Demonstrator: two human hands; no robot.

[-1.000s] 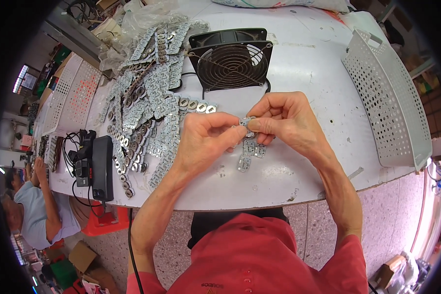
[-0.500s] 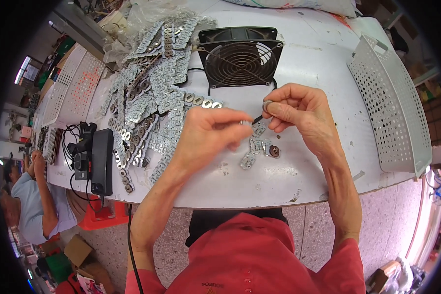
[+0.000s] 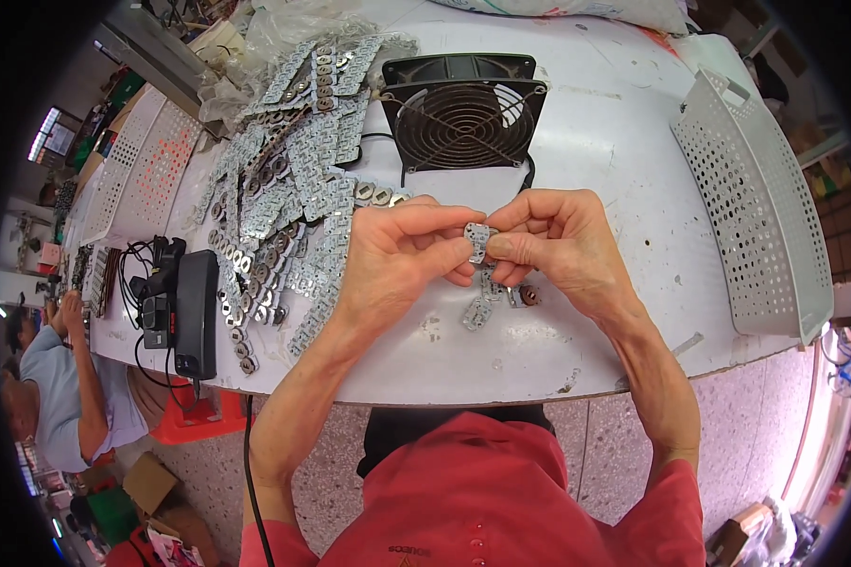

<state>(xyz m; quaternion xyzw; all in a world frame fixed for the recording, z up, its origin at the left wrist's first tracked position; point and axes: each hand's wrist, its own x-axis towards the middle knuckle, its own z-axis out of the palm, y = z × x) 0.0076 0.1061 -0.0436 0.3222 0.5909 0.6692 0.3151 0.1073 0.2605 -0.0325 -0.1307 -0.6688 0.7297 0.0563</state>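
In front of the fan, a small silvery metal plate with holes [image 3: 477, 243] is held up off the table between my fingertips. My left hand [image 3: 395, 253] pinches its left side with thumb and forefinger. Closed too, my right hand [image 3: 565, 248] presses thumb and fingers at the plate's right edge; anything else inside that grip is hidden. Just below lie a loose metal plate [image 3: 477, 315] and a brownish round disc piece [image 3: 529, 296], partly covered by my right fingers. Beyond my left hand spreads a heap of linked metal plates [image 3: 326, 146], some carrying round discs.
A black fan with a wire guard [image 3: 465, 123] stands at the back. White perforated baskets flank the table, one at right [image 3: 752, 198], one at left [image 3: 142, 170]. A black power adapter [image 3: 197, 312] with cables lies left. Another person [image 3: 71, 378] sits at far left.
My hands have come together, and the plate is now turned face up between them. The dark rod-like thing by my right fingers no longer shows.
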